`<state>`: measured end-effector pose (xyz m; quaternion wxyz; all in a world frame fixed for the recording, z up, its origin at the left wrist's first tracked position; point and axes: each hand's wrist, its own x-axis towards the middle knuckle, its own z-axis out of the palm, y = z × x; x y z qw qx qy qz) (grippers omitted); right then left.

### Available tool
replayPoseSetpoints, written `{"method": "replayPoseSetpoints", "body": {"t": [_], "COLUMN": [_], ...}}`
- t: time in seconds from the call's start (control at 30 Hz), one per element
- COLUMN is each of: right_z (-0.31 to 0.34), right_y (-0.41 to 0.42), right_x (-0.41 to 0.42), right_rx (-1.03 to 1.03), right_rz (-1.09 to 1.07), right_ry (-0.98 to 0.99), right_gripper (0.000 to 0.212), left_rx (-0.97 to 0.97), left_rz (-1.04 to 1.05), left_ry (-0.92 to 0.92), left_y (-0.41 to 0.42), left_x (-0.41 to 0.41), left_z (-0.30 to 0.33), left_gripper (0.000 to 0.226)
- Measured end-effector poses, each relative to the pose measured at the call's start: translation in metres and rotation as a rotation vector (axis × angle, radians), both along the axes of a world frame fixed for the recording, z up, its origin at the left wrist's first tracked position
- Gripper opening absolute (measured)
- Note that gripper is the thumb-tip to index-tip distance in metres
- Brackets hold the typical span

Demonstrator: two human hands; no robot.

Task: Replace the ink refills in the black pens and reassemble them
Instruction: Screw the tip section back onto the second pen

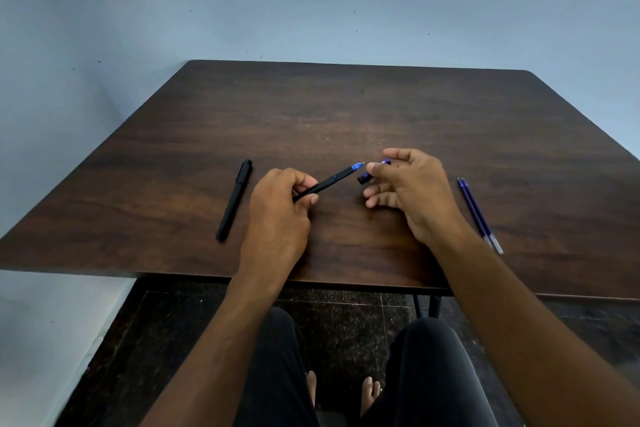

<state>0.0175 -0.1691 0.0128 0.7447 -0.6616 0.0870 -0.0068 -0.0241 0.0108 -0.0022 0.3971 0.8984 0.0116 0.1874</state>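
My left hand [282,204] grips a black pen [329,182] by its rear half, with the blue-tipped writing point bare and aimed up and to the right. My right hand [412,191] pinches the pen's cap [372,173], a short dark piece with a blue end, just right of the pen tip and apart from it. A second black pen [234,199], capped, lies on the table left of my left hand. Two blue ink refills [478,213] lie side by side on the table to the right of my right hand.
The dark wooden table [346,114] stands against a pale blue wall. Its front edge runs just below my wrists. My legs and bare feet show under the table on a dark speckled floor.
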Motion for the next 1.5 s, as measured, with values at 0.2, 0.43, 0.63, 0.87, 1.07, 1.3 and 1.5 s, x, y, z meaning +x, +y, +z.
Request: {"method": "replayPoseSetpoints", "body": {"t": [0.2,0.43,0.63,0.87,1.07,1.3,1.5], "right_z": [-0.001,-0.003,-0.004,-0.004,-0.009,-0.010,-0.012], "right_y": [-0.010,-0.007,-0.005,-0.005,-0.005,-0.003,-0.003], "right_x": [-0.002,-0.004,-0.006,-0.006,-0.004,-0.001,0.001], "right_rx": [0.274,0.192,0.141,0.119,0.127,0.191,0.220], "right_rz": [-0.029,0.000,0.034,0.047,0.051,0.082,0.112], "right_ry": [-0.047,-0.091,-0.118,-0.138,-0.167,-0.160,-0.150], "right_gripper": [0.028,0.028,0.039,0.036,0.026,0.017,0.013], "left_rx": [0.017,0.011,0.032,0.046,0.041,-0.019,-0.047], "left_rz": [-0.004,-0.013,-0.012,-0.015,-0.015,-0.029,-0.029], "left_ry": [0.003,0.008,0.017,0.019,-0.002,0.009,0.006], "left_y": [0.000,-0.001,-0.002,-0.002,0.000,-0.001,-0.001], "left_x": [0.000,-0.001,-0.001,-0.001,0.000,-0.001,-0.002], "left_z": [-0.002,0.001,0.001,0.001,0.000,-0.002,0.001], "left_gripper": [0.018,0.019,0.020,0.019,0.017,0.013,0.015]}}
